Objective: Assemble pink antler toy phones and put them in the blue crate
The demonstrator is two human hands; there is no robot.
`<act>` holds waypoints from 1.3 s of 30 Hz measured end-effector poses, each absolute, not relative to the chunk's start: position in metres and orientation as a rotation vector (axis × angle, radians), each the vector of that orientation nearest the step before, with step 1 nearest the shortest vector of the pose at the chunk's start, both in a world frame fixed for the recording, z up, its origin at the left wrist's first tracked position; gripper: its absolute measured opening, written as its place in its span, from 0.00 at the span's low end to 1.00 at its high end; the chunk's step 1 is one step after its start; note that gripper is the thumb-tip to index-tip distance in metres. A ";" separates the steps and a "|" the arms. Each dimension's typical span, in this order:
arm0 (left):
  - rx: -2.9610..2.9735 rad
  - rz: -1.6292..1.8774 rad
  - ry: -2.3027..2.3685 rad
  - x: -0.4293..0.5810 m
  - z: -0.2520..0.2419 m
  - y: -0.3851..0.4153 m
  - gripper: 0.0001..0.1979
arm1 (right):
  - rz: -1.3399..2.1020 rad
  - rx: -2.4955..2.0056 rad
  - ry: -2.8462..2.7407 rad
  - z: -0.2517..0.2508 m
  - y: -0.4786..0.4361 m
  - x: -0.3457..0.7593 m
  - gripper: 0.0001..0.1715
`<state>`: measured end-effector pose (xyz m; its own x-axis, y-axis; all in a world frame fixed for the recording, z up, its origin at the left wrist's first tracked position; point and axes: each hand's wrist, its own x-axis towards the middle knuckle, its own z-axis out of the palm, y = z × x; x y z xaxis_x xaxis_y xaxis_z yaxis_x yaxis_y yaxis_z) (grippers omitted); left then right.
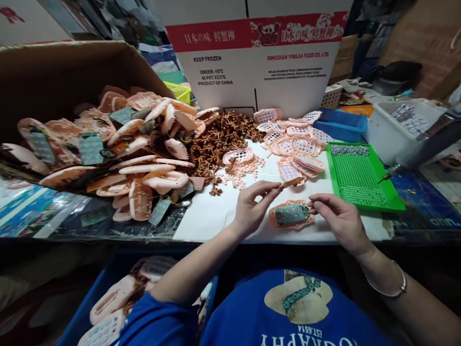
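My left hand [254,204] pinches a small brown part [292,182] between thumb and fingertips, just above the white work surface. Below it lies a pink plastic shell [273,218] with a green circuit board [291,214] in it. My right hand [340,218] is at the right end of that shell, thumb and fingers brought together at the board's edge; whatever is between them is too small to make out.
An open cardboard box [65,62] spills pink shells at the left. Brown parts [219,139] are heaped mid-table, beside shells with keypads [298,137]. A green tray [360,180] of screws and a powered screwdriver [425,144] are at the right. A blue bin [84,307] stands below.
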<state>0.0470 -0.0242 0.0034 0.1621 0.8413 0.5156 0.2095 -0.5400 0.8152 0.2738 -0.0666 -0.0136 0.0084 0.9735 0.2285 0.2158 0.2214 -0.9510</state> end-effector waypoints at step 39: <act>2.592 0.809 0.871 0.063 -0.039 -0.046 0.19 | 0.792 -1.376 -2.046 -0.008 -0.055 0.311 0.12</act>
<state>0.0628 -0.0462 -0.0390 0.6598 0.6248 0.4175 0.4625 -0.7756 0.4297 0.3112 -0.0551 -0.0081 -0.3292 0.9375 0.1128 0.6170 0.3040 -0.7258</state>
